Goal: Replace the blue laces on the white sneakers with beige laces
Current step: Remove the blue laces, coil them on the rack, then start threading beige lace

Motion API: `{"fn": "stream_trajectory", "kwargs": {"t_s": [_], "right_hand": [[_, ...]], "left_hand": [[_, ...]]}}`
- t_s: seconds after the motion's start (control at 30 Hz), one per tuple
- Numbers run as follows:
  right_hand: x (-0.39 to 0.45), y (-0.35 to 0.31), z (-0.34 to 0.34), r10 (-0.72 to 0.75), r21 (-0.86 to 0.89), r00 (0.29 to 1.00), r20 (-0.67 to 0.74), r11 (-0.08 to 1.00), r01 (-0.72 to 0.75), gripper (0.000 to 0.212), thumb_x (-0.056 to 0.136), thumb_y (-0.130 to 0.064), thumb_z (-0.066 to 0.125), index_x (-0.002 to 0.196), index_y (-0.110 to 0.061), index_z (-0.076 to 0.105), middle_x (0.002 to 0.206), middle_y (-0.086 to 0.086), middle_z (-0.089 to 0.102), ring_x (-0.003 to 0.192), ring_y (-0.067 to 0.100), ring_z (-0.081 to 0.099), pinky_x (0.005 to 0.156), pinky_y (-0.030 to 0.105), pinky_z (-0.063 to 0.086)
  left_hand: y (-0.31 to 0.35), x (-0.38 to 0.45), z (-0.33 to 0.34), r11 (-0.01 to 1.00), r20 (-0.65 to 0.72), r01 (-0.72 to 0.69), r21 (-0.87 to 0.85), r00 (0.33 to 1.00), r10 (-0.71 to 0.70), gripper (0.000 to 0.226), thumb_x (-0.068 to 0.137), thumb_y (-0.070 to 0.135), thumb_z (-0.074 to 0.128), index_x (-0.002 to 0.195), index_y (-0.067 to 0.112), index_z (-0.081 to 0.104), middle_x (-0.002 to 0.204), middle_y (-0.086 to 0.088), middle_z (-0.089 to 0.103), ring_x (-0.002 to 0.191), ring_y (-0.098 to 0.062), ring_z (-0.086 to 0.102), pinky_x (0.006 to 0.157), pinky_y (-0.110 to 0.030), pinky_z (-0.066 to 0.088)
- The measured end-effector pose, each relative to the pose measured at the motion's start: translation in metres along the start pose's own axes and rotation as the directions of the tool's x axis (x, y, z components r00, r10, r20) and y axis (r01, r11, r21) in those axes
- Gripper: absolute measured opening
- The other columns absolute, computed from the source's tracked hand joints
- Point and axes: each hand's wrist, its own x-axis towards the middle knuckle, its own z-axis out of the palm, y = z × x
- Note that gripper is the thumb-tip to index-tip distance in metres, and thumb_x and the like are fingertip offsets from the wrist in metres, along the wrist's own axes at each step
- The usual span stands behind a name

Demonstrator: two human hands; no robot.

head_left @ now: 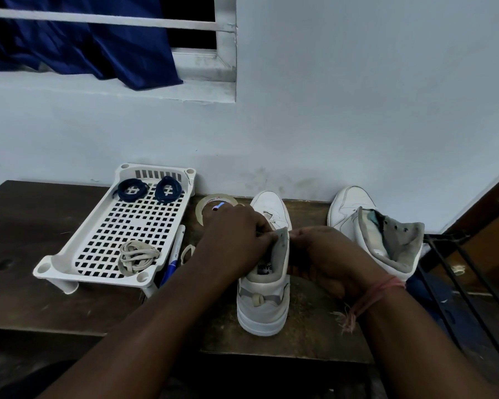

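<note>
Both hands on near sneaker's tongue, heel twd camera.
L hand (236, 234) & R hand (323, 249) pinch top of near white sneaker (264, 298) tongue from either side, fingers curled; lace betw them not clear. 2nd sneaker (383, 231) just R of R hand, unlaced. White tray (69, 254) L of hands: beige lace bundle (137, 256) near end, two blue lace coils (149, 190) far end.

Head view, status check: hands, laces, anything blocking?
Both hands, left hand and right hand, pinching at near sneaker tongue. Blue laces coiled in tray; beige lace bundle waiting. Nothing blocking.
</note>
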Motion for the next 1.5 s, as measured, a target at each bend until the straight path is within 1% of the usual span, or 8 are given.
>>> {"fn": "stream_trajectory", "kwargs": {"t_s": [0.3,0.4,0.6,0.73,0.83,1.1,1.3,1.5], "right_hand": [[0.002,0.004,0.002,-0.243,-0.361,0.964,-0.112,0.913,0.189,0.024,0.091,-0.009,0.064,0.069,-0.002,0.072,0.069,0.021,0.069,0.056,0.023,0.065,0.062,0.043,0.056],[0.002,-0.004,-0.004,-0.548,-0.565,0.782,-0.295,0.761,0.320,0.030,0.085,-0.028,0.047,0.077,-0.003,0.062,0.067,0.017,0.069,0.060,0.030,0.067,0.068,0.051,0.059],[-0.018,-0.037,-0.005,-0.718,0.057,0.498,-0.486,0.542,0.838,0.009,0.107,-0.007,0.035,0.107,-0.007,0.044,0.103,0.025,0.068,0.093,0.029,0.076,0.083,0.040,0.062],[0.006,-0.009,-0.013,-0.642,-0.578,0.752,-0.147,0.673,0.461,0.021,0.101,-0.011,0.047,0.109,-0.020,0.064,0.105,0.004,0.072,0.098,0.019,0.069,0.090,0.037,0.055],[0.006,0.000,-0.010,-0.385,-0.754,0.922,0.051,0.591,0.288,0.025,0.094,-0.007,0.058,0.075,-0.017,0.069,0.064,-0.008,0.064,0.055,-0.004,0.055,0.053,0.012,0.042],[-0.013,-0.036,-0.010,-0.508,0.195,0.745,-0.432,0.754,0.627,0.039,0.097,-0.018,0.044,0.058,-0.018,0.051,0.052,0.001,0.051,0.051,0.020,0.050,0.058,0.035,0.043],[-0.011,-0.017,-0.006,-0.353,-0.608,0.921,-0.165,0.772,0.187,0.038,0.100,-0.041,0.057,0.081,-0.009,0.065,0.068,0.012,0.061,0.060,0.026,0.057,0.066,0.035,0.048],[-0.008,-0.025,-0.016,-0.383,-0.357,0.889,-0.250,0.890,0.283,0.035,0.093,-0.041,0.062,0.067,-0.019,0.056,0.056,-0.001,0.054,0.054,0.018,0.051,0.062,0.031,0.045]], "left_hand": [[0.002,-0.001,-0.003,0.998,0.015,0.042,-0.048,0.999,-0.041,0.030,0.072,0.064,0.058,0.081,0.041,0.076,0.082,0.013,0.071,0.091,-0.012,0.064,0.092,-0.042,0.046],[0.004,-0.005,-0.007,0.996,-0.016,0.087,-0.028,0.996,-0.087,0.026,0.078,0.057,0.072,0.097,0.040,0.070,0.100,0.013,0.066,0.107,-0.014,0.057,0.093,-0.032,0.037],[0.006,-0.006,-0.013,0.962,0.134,0.255,-0.099,0.961,-0.241,0.071,0.077,0.062,0.074,0.138,0.040,0.047,0.144,0.003,0.047,0.141,-0.027,0.030,0.111,-0.042,0.028],[0.003,-0.009,-0.010,0.917,0.289,0.392,-0.078,0.889,-0.356,0.092,0.072,0.076,0.060,0.148,0.031,0.034,0.156,-0.008,0.038,0.145,-0.034,0.028,0.114,-0.047,0.031],[0.005,-0.010,-0.010,0.903,0.324,0.420,-0.093,0.870,-0.371,0.084,0.087,0.065,0.059,0.153,0.023,0.029,0.160,-0.012,0.031,0.146,-0.035,0.026,0.111,-0.045,0.031],[0.002,-0.006,-0.006,0.882,0.376,0.460,-0.100,0.838,-0.395,0.105,0.067,0.074,0.045,0.156,0.022,0.023,0.154,-0.015,0.042,0.143,-0.035,0.036,0.114,-0.055,0.034],[0.001,-0.004,-0.004,0.876,0.398,0.474,-0.091,0.824,-0.404,0.091,0.080,0.066,0.051,0.155,0.024,0.022,0.152,-0.015,0.043,0.140,-0.038,0.036,0.112,-0.052,0.035],[0.000,-0.005,-0.006,0.883,0.399,0.459,-0.095,0.830,-0.389,0.084,0.088,0.065,0.049,0.155,0.023,0.021,0.151,-0.013,0.046,0.140,-0.036,0.038,0.111,-0.053,0.037]]}}
